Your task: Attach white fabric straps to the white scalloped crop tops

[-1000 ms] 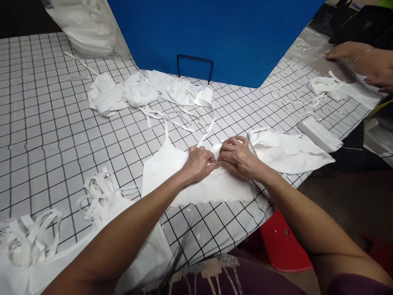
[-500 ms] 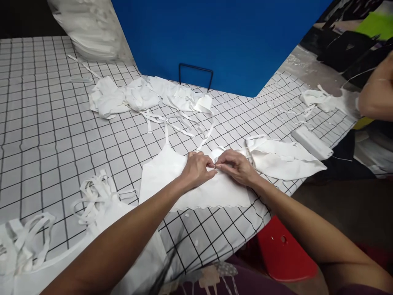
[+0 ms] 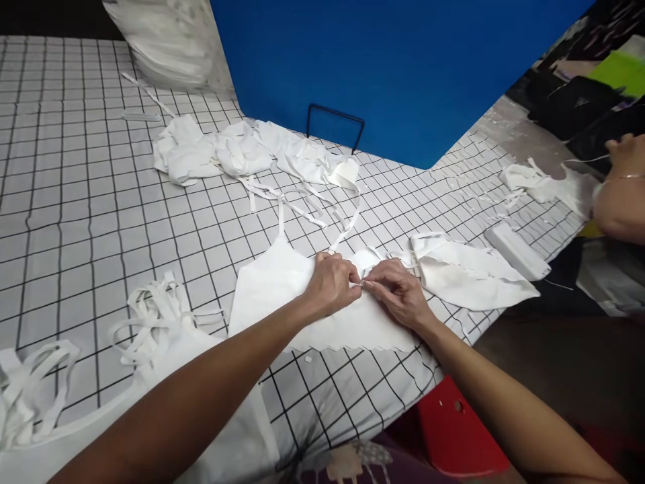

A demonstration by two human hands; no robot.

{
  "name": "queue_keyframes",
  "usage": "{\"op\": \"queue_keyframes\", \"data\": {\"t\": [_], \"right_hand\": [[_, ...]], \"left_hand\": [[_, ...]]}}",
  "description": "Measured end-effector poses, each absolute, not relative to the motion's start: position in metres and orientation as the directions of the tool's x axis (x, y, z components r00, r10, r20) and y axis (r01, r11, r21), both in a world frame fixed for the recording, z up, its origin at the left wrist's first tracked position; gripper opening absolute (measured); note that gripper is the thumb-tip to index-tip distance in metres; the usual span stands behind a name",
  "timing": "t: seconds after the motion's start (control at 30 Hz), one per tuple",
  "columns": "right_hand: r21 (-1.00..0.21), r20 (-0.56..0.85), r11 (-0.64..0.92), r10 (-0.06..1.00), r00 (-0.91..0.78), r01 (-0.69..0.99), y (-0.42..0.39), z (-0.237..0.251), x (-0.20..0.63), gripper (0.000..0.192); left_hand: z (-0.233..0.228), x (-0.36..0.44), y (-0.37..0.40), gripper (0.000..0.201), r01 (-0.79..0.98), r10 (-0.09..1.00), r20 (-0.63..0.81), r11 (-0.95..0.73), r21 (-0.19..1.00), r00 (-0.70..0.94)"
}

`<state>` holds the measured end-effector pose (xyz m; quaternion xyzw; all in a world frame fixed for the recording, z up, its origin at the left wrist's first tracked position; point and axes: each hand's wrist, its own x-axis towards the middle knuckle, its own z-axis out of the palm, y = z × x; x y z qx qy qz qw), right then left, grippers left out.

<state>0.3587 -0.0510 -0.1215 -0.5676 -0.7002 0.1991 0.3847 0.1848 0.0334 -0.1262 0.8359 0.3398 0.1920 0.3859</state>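
A white strappy camisole top (image 3: pixel 272 282) lies flat on the checked tablecloth, its scalloped hem towards me. My left hand (image 3: pixel 332 282) is closed in a pinch on the top's upper edge, near the base of one strap. Close beside it, my right hand (image 3: pixel 399 290) pinches at the same edge, fingertips almost meeting the left ones. Whatever small piece lies between the fingertips is too fine to make out. Just past my right hand rests a folded white garment (image 3: pixel 468 272).
Crumpled white garments (image 3: pixel 242 151) lie beyond, before a blue panel (image 3: pixel 383 74) and a black wire stand (image 3: pixel 335 111). More strapped garments (image 3: pixel 156 323) sit at left. A white box (image 3: pixel 517 250) lies near the right edge; another person's arm (image 3: pixel 625 195) is there. A red stool (image 3: pixel 458 430) stands below.
The whole view has shifted slightly. My hands stay at the top's edge, with the right fingertips drawn a little apart from the left. The other person's arm has moved, showing a hand.
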Motion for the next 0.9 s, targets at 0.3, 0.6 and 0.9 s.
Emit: {"op": "queue_keyframes", "data": {"t": [0.3,0.6,0.9], "right_hand": [[-0.648,0.345,0.280,0.937,-0.054,0.709,-0.053,-0.125,0.355,0.005],[-0.454,0.379,0.308,0.916,-0.131,0.836,-0.056,-0.121,0.354,0.007],[-0.189,0.332,0.386,0.890,-0.311,0.903,-0.059,-0.116,0.370,0.017]], "left_hand": [[-0.126,0.186,0.036,0.009,0.456,0.711,0.011,-0.463,0.760,0.703],[-0.119,0.184,0.038,0.008,0.448,0.687,0.015,-0.489,0.749,0.726],[-0.116,0.179,0.042,0.015,0.431,0.631,-0.018,-0.509,0.745,0.776]]}}
